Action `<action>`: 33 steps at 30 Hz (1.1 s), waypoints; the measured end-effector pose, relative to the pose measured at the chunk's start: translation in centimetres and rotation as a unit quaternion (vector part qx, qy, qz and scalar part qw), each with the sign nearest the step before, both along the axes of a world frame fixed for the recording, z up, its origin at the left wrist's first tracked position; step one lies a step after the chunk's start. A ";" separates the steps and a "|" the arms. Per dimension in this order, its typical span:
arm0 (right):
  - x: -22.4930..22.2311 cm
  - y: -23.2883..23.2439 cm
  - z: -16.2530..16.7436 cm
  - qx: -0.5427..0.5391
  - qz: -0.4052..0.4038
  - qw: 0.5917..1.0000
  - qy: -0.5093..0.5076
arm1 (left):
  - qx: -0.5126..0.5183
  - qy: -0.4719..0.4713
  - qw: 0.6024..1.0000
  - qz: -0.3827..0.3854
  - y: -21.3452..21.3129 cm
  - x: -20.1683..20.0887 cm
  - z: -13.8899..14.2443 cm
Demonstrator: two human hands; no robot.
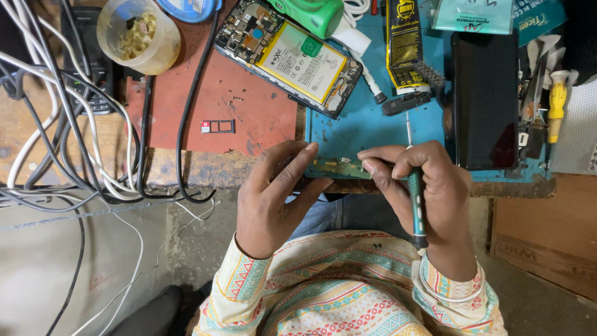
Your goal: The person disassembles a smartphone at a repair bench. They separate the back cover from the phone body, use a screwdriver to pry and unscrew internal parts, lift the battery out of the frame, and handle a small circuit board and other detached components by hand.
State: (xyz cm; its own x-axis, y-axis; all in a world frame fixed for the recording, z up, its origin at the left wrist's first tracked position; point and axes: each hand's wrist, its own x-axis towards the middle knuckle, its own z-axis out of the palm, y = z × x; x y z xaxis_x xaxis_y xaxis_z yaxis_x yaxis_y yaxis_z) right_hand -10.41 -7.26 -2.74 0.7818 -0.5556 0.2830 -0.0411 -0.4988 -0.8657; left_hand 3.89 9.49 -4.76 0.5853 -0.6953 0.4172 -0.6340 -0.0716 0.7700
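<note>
Overhead, a worn wooden workbench (186,168) is seen, covered by a scuffed red mat (242,106) and a teal mat (360,124). At its near edge, a small green circuit board (339,168) is pinched by the left hand (273,199). A teal-handled screwdriver (415,199) is gripped in the right hand (429,193). Behind lies an opened smartphone (289,56), its flat battery exposed.

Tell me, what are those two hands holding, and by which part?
Right hand grips a teal-handled metal screwdriver around its handle. Left hand pinches the left end of a small greenish circuit board.
</note>
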 end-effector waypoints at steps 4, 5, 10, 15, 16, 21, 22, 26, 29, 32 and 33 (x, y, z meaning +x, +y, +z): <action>0.4 0.2 0.2 0.005 0.012 1.000 -0.017 | 0.005 -0.022 1.000 -0.003 0.0 0.0 0.0; 0.4 0.3 0.2 0.009 0.010 1.000 -0.019 | 0.007 -0.032 0.999 0.000 0.0 0.1 0.0; -0.3 0.5 -0.7 0.094 -0.011 0.994 -0.061 | 0.006 -0.020 1.000 -0.002 0.0 0.1 0.0; -1.3 -0.6 -3.2 0.196 -0.053 0.963 -0.180 | 0.003 -0.006 1.000 -0.010 0.0 0.1 0.2; -1.5 -0.9 -3.7 0.196 -0.061 0.958 -0.199 | 0.000 -0.005 1.000 -0.011 0.0 0.1 0.2; -1.8 -1.2 -4.2 0.130 -0.111 0.981 -0.094 | -0.004 -0.005 1.000 -0.016 0.2 0.1 0.1; -1.8 -1.1 -3.9 0.074 -0.077 0.991 -0.078 | -0.007 -0.006 1.000 -0.015 0.2 0.2 0.0; -0.8 -0.8 -2.2 -0.069 -0.018 0.997 -0.015 | -0.015 -0.011 1.000 -0.018 0.3 0.2 -0.2; -0.1 -0.9 -1.0 -0.107 -0.008 0.994 0.009 | -0.011 -0.017 1.000 -0.009 0.2 0.1 -0.2; 0.1 -0.8 -0.4 -0.178 -0.012 0.983 0.045 | -0.009 -0.023 1.000 -0.002 0.1 0.1 -0.2; 0.2 -0.8 -0.3 -0.207 -0.017 0.976 0.059 | -0.008 -0.016 1.000 -0.002 0.0 0.1 -0.2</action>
State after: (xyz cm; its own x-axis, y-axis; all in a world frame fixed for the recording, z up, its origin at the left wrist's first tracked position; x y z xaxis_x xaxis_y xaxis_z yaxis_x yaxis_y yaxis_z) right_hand -10.26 -8.10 -3.00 0.8062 -0.4382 0.3975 -0.1512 -0.8022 -0.5776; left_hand 4.00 9.49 -4.93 0.5685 -0.6906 0.4470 -0.6581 -0.0557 0.7509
